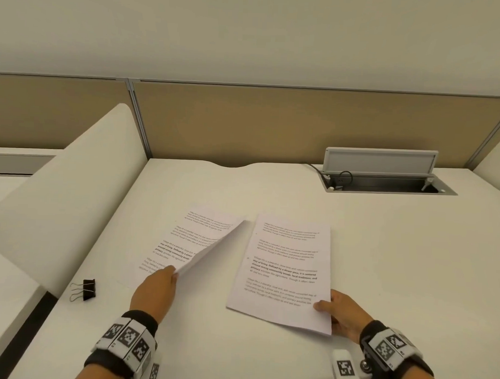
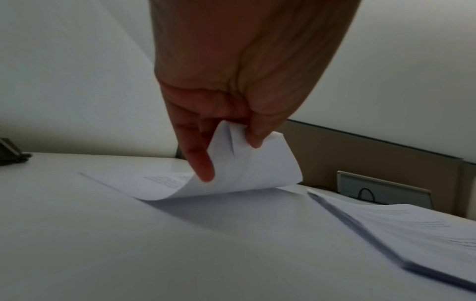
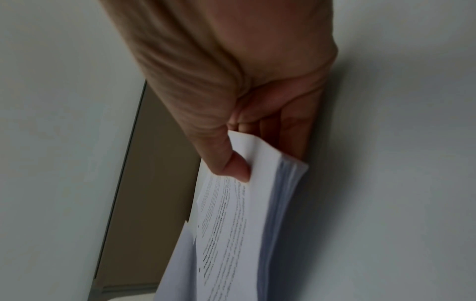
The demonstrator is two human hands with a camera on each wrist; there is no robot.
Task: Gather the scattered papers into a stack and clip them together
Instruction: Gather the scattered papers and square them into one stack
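A person is sitting at a white tabletop (image 1: 382, 250), gathering printed papers. The left hand (image 1: 154, 288) is pinching the near edge of the left sheets (image 1: 209, 253) between thumb and fingers, curling that edge up off the tabletop while the far part is lying flat; in the left wrist view the fingertips (image 2: 203, 171) are pressing the lifted, bent paper (image 2: 247, 169). The right hand (image 1: 343, 314) is gripping the near right corner of the right stack (image 1: 285, 270), thumb on top and fingers underneath, and in the right wrist view the thumb (image 3: 231, 163) is lying on a bundle of several sheets (image 3: 244, 224). The two piles are lying just beside each other, long axes running away from the person, the left one angled slightly leftward; the lifted edge is pointing toward the right stack. Judging from this, the coming move is bringing the left sheets rightward onto or under the right stack, a short sideways path with nothing between them. A black binder clip (image 1: 88, 290) is resting on the tabletop to the left, nearer the left hand and apart from the papers. An open cable hatch (image 1: 385, 182) is sitting at the far right, well clear.
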